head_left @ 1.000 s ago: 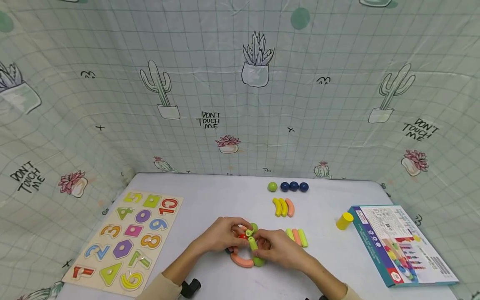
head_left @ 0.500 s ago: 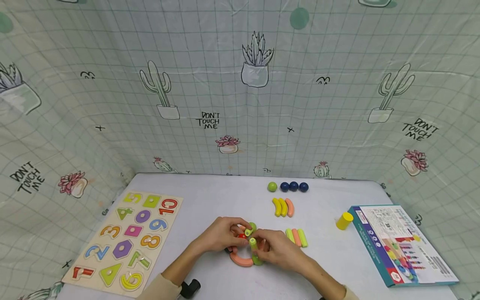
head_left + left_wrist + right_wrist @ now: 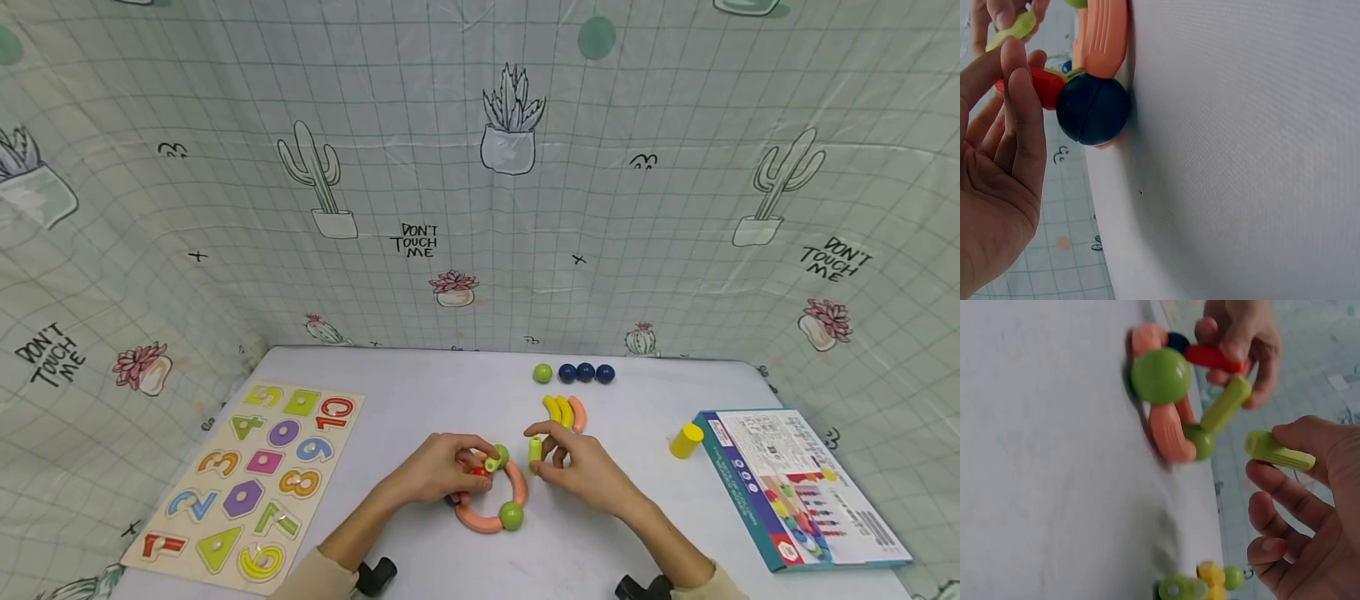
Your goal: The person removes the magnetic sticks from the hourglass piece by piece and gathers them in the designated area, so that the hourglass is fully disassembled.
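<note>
A ring of curved orange rods point(image 3: 480, 522) lies on the table, joined by green balls point(image 3: 512, 516) and a dark blue ball point(image 3: 1093, 109). From the blue ball a red rod point(image 3: 1210, 357) slants up, and my left hand point(image 3: 442, 471) pinches its upper end. A yellow-green rod point(image 3: 1227, 403) rises from the far green ball, its top meeting the red rod at my left fingers. Right of the ring, my right hand point(image 3: 585, 471) pinches a separate yellow-green rod point(image 3: 1282, 453) between thumb and index finger, apart from the ring.
Behind lie yellow and orange curved rods point(image 3: 565, 411), a green ball point(image 3: 543, 373) and several dark blue balls point(image 3: 586, 372). A number-and-shape puzzle board point(image 3: 247, 483) lies at left. At right are a yellow cylinder point(image 3: 686, 442) and a toy box point(image 3: 802, 492).
My right hand has lifted its yellow-green rod off the near green ball and moved it right and away from the ring. The left hand stays at the red rod.
</note>
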Motion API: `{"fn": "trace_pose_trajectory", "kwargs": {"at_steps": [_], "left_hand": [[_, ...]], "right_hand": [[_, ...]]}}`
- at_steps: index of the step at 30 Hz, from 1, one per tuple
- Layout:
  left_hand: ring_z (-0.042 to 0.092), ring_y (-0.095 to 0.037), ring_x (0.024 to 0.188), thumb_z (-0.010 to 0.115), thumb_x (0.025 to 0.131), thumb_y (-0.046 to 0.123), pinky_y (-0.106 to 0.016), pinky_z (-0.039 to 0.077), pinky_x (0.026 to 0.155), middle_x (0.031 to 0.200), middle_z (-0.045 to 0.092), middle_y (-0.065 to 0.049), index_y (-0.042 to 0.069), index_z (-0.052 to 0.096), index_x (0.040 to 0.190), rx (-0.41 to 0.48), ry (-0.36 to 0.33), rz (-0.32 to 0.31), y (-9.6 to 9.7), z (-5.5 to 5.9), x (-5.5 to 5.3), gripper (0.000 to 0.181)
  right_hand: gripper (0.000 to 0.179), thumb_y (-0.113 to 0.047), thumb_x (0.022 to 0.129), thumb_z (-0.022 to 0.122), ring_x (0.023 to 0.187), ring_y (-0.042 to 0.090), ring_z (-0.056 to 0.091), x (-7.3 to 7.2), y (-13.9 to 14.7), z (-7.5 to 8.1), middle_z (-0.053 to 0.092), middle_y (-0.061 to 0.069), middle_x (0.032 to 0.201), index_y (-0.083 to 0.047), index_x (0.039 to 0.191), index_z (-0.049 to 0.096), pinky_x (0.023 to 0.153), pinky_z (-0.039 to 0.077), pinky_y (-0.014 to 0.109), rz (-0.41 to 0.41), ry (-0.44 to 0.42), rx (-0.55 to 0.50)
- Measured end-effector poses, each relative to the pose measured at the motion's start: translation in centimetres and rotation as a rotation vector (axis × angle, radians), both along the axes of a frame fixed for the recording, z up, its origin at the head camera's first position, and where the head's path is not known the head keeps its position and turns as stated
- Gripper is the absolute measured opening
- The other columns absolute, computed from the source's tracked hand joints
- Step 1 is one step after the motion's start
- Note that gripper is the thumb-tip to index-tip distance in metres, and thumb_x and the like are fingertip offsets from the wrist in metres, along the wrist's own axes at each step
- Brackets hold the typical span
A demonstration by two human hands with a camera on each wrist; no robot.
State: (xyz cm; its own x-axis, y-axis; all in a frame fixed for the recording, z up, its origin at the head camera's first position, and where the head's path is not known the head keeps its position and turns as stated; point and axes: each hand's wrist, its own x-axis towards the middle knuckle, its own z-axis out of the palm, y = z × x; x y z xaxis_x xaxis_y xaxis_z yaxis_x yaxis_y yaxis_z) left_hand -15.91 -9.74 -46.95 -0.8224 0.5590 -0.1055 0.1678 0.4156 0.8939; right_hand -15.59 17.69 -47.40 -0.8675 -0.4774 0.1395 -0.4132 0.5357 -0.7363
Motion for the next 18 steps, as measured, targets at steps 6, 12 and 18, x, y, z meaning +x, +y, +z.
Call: {"fn": "trace_pose_trajectory", "kwargs": {"at_steps": [6,12,18], "left_hand": [[0.063,-0.011,0.050,0.081,0.085,0.013,-0.025,0.052,0.051,0.075,0.072,0.005,0.014,0.071,0.117,-0.006,0.004,0.000,-0.1,0.0,0.0,0.033],[0.063,-0.012,0.051,0.081,0.085,0.012,-0.025,0.052,0.051,0.074,0.071,0.005,0.013,0.071,0.116,-0.007,0.006,0.000,-0.1,0.0,0.0,0.033],[0.063,-0.013,0.050,0.081,0.085,0.012,-0.027,0.053,0.051,0.073,0.071,0.004,0.012,0.071,0.116,-0.003,0.001,0.001,0.0,0.1,0.1,0.033]], "right_hand": [[0.030,-0.028,0.094,0.072,0.069,0.010,0.054,-1.6,1.9,-0.2,0.065,-0.009,0.089,-0.016,0.121,0.069,0.055,0.044,0.024,-0.047,-0.048,0.091],[0.025,-0.026,0.093,0.073,0.065,0.010,0.051,-2.4,3.2,-0.7,0.064,-0.010,0.086,-0.016,0.116,0.073,0.056,0.043,0.025,-0.049,-0.084,0.191],[0.023,-0.023,0.091,0.074,0.065,0.008,0.050,-2.4,3.3,-1.2,0.064,-0.012,0.087,-0.015,0.113,0.075,0.061,0.044,0.027,-0.059,-0.066,0.259]]}}
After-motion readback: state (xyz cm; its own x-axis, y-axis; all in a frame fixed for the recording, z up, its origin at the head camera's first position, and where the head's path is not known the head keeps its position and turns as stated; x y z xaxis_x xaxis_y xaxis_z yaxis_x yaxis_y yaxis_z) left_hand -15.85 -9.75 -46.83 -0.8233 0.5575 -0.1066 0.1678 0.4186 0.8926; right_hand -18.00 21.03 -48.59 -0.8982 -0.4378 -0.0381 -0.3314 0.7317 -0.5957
